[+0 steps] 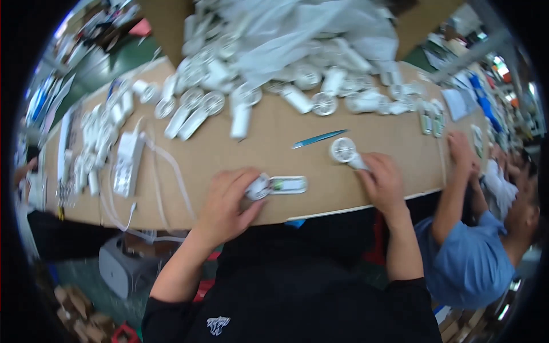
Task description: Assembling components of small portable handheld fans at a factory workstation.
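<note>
While the left hand (226, 206) grips the round head of an opened white handheld fan (278, 185) at centre frame, the right hand (382, 182) closes on the handle of a second fan (346, 151) just right of centre. Keeping both flat on the cardboard worktop (274, 131) likely steadies the work; blue tweezers (318, 138) lie just above.

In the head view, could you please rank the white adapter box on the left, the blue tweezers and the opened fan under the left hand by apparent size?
1. White adapter box
2. Opened fan and blue tweezers: these look alike in length, so I won't rank them.
</note>
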Action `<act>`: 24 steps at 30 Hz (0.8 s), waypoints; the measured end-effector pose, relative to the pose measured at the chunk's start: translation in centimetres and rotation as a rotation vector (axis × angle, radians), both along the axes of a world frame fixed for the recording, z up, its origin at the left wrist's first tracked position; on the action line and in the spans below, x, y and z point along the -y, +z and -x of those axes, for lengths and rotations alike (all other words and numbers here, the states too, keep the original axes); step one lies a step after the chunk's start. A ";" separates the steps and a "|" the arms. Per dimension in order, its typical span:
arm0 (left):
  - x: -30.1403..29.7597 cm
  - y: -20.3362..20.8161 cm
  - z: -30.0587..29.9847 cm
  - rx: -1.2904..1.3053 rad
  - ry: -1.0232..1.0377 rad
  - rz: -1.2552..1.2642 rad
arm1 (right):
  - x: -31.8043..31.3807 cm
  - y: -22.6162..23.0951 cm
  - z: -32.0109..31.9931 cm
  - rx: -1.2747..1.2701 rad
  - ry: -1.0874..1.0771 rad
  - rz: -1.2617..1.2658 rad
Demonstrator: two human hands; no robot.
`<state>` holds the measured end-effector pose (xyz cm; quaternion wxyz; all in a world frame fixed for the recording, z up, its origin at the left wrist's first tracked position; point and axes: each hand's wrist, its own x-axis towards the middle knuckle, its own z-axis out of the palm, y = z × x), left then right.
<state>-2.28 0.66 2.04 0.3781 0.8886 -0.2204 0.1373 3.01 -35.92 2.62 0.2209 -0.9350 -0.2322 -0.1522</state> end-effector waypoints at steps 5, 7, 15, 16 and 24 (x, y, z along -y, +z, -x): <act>-0.5 -0.3 0.5 -0.052 0.055 0.078 | -6.1 2.0 0.8 -0.044 0.215 -0.151; -0.5 -0.4 0.7 -0.061 0.056 0.103 | -8.2 2.7 1.2 -0.046 0.273 -0.179; -1.1 -0.6 0.5 -0.056 0.046 0.124 | -12.2 3.3 -0.1 -0.091 0.457 0.021; -1.2 -0.7 0.4 -0.045 0.036 0.095 | -12.3 3.2 -0.1 -0.098 0.464 0.038; -1.2 -0.8 0.2 -0.082 0.045 0.075 | -12.4 1.9 -0.2 -0.180 0.456 -0.022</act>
